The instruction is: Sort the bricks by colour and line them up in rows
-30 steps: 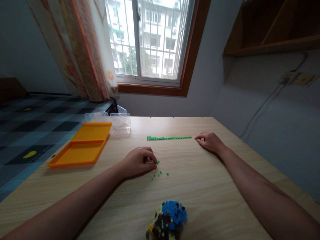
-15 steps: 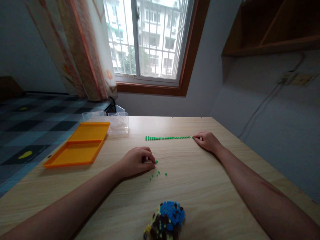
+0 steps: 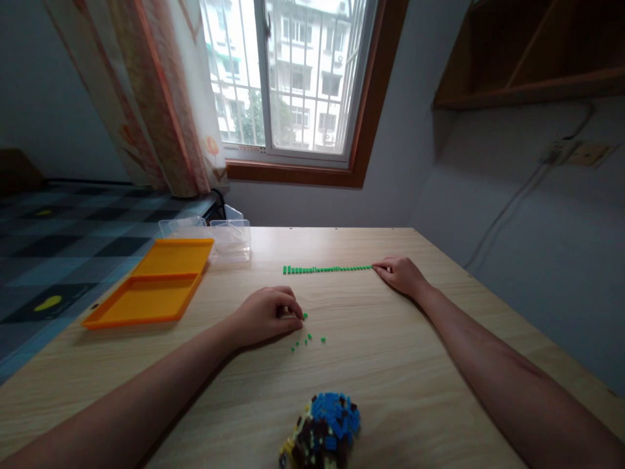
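My left hand (image 3: 263, 316) rests knuckles-up on the wooden table (image 3: 390, 365), its fingers curled together. Its fingertips touch one of several loose tiny green bricks (image 3: 307, 337) scattered just to its right. A long straight row of green bricks (image 3: 327, 268) lies further back. My right hand (image 3: 401, 275) lies flat-wristed at the row's right end, thumb and fingers pinched on the last green brick there, pressed against the row. A lump of mixed blue, brown and yellow bricks (image 3: 325, 430) sits near the front edge.
An open orange tray (image 3: 151, 286) lies at the left side of the table, with clear plastic boxes (image 3: 215, 234) behind it. A window, a curtain and a wall stand beyond the table's far edge; a bed is at left.
My right hand slid slightly left, and the small gap between its fingertips and the row's end has closed. My left hand stays in place.
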`<state>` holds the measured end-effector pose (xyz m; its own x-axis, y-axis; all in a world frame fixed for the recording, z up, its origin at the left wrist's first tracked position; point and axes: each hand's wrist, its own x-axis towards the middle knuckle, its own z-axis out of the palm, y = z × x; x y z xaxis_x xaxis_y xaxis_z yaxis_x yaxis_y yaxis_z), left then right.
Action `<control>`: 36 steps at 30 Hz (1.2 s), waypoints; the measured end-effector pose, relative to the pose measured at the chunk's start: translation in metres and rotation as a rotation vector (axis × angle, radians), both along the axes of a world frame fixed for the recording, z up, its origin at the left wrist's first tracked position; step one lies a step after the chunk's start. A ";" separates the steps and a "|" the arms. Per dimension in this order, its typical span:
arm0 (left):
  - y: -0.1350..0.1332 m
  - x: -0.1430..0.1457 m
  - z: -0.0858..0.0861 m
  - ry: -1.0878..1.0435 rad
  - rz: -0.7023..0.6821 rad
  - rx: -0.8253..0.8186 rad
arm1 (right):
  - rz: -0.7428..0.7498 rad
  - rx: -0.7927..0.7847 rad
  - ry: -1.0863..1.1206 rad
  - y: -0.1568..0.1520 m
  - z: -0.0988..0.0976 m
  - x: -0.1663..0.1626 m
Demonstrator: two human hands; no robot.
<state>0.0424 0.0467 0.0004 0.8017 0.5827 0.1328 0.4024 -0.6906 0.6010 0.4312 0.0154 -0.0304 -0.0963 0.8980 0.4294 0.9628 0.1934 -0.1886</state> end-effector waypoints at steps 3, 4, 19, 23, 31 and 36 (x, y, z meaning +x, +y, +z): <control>0.000 0.000 0.000 -0.001 0.001 0.000 | 0.000 0.003 0.003 -0.001 0.001 -0.001; 0.000 0.000 0.000 -0.001 0.004 0.001 | 0.000 0.003 0.005 -0.001 0.001 -0.001; 0.002 0.000 -0.003 -0.001 -0.006 0.002 | 0.026 0.015 0.033 0.001 -0.005 0.007; 0.001 0.000 -0.003 -0.010 -0.001 0.007 | 0.025 0.012 0.013 0.002 -0.004 0.005; 0.001 0.000 -0.003 -0.020 -0.008 0.021 | 0.019 0.064 0.039 -0.005 0.005 -0.006; 0.001 0.000 -0.005 -0.075 -0.027 0.006 | 0.204 0.078 0.115 -0.017 0.021 -0.059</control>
